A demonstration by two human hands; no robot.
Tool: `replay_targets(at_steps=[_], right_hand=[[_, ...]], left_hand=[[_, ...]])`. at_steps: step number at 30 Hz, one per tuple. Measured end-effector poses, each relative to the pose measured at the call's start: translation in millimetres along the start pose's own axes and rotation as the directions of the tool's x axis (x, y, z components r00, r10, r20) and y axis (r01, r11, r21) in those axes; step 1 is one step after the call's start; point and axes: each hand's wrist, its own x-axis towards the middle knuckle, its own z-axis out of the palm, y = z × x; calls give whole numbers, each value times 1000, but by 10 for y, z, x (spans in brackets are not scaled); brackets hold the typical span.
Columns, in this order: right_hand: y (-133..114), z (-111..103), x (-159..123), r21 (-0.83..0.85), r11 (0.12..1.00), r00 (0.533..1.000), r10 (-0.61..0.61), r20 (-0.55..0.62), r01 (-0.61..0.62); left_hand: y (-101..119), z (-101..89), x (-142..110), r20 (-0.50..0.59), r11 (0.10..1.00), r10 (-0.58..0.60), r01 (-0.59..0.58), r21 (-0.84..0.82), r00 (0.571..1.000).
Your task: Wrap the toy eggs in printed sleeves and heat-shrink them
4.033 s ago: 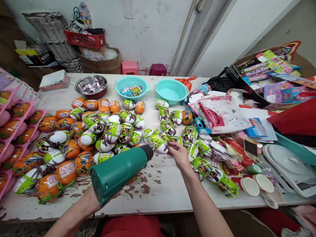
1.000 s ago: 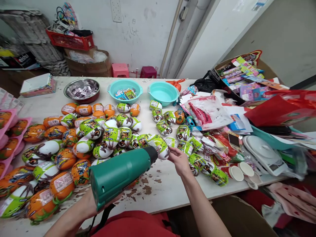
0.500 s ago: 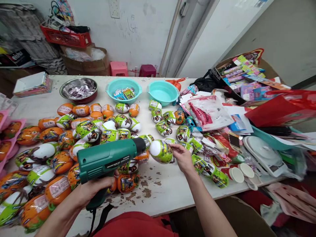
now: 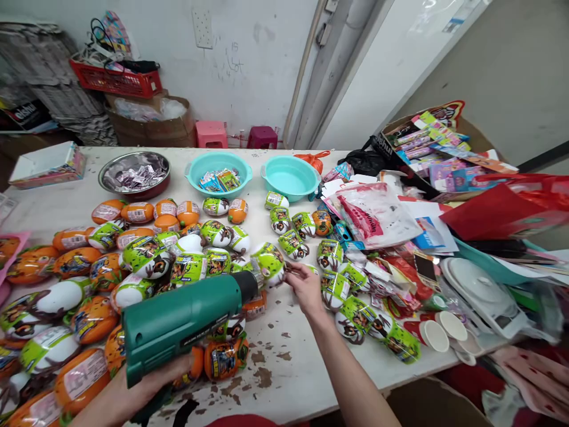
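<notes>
My left hand (image 4: 162,376) is wrapped round the handle of a green heat gun (image 4: 182,317), whose dark nozzle points right and slightly up. Right in front of that nozzle, a green and white plastic egg (image 4: 269,263) in a printed wrap is pinched between the fingers of my right hand (image 4: 306,287). The egg is held above the table. Below and behind the heat gun lie many more wrapped eggs, among them an orange one (image 4: 226,357) and a green one with a white end (image 4: 147,256).
At the back of the table (image 4: 249,403) stand a metal bowl (image 4: 165,178) with small packets, a turquoise basin (image 4: 191,170) holding sachets and a second turquoise basin (image 4: 291,190). On the right are wrapped eggs, plastic bags (image 4: 377,213), paper cups (image 4: 433,336) and a white scale (image 4: 478,284).
The held egg has turned in my right hand and moved left and a little up, close to the nozzle. The heat gun has shifted slightly left and down in view.
</notes>
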Motion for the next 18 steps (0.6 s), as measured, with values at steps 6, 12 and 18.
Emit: replay_targets(at_steps=[6, 12, 18], right_hand=[[80, -338, 703, -511, 825, 945, -320, -71, 241], [188, -895, 1347, -820, 564, 958, -277, -74, 100], [-26, -783, 802, -555, 814, 963, -258, -82, 171]], left_hand=[[28, 117, 181, 59, 999, -30, 32, -38, 998], [-42, 185, 322, 40, 998, -56, 56, 1, 998], [254, 448, 358, 216, 975, 75, -117, 190, 974]])
